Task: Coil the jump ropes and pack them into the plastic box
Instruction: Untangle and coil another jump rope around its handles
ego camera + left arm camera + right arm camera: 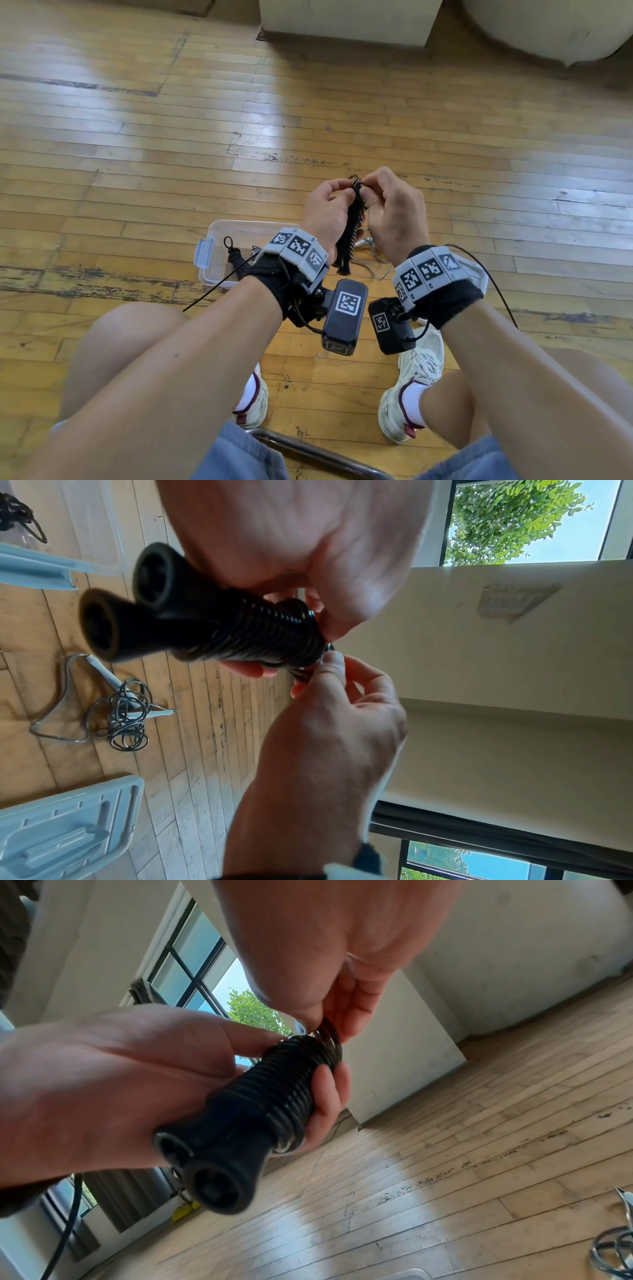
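Gripping the rope (274,1096) bundle, left hand (325,212) keeps its long axis upright; right hand (394,212) pinches the last loop at top; box (219,253) lies below-left.

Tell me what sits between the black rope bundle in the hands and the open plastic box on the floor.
Nothing visible blocks it. The black jump rope is held above the floor, the plastic box lies open just left, holding one coiled rope.

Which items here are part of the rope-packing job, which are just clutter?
Job:
black jump rope, gripped by left hand, end pinched by right hand
grey jump rope on floor
plastic box
box lid

Clutter:
white cabinet
chair frame
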`<state>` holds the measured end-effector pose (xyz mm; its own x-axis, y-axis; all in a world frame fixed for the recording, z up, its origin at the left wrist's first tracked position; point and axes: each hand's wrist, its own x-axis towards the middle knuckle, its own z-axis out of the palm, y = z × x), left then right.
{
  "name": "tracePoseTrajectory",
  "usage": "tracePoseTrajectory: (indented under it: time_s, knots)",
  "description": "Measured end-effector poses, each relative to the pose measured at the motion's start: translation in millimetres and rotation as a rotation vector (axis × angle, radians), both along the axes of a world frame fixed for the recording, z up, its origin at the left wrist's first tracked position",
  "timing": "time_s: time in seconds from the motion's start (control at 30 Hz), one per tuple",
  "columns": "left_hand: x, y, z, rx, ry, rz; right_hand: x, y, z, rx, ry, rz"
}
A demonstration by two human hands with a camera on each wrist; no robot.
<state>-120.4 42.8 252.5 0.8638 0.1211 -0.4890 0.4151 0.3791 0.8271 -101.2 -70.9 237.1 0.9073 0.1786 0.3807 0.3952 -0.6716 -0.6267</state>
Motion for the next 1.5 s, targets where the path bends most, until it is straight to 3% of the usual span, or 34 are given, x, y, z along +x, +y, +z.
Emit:
tracePoseTrajectory:
  time_s: [0.1, 0.3, 0.47, 0.7, 0.93, 1.2, 1.5]
  knots:
    - [0, -2, -3, 0.048, -0.061, 0.011, 3, 0, 0, -0.034, 0.002, -0.001]
    - [-2, -3, -11, 0.405, -0.281, -0.061, 6, -5, 2, -0.092, 0.02, -0.023]
    - [-2, -2, -13, 0.624, -0.307, -0.146, 6, -10, 7, 0.049, 0.178, -0.08]
    - [-1, -3, -4, 0.346, -0.146, -0.102, 6, -9, 13, 0.166, 0.244, -0.084]
    - [1, 1, 4, 0.116, -0.066, -0.027, 3, -3, 7, 0.092, 0.155, -0.063]
    - [2, 7, -1, 0.17, -0.098, 0.026, 5, 1, -4, -0.152, 0.239, 0.087]
    - [3, 5, 7, 0.1, -0.029, 0.053, -4, 6, -2, -0.072, 0.146, 0.014]
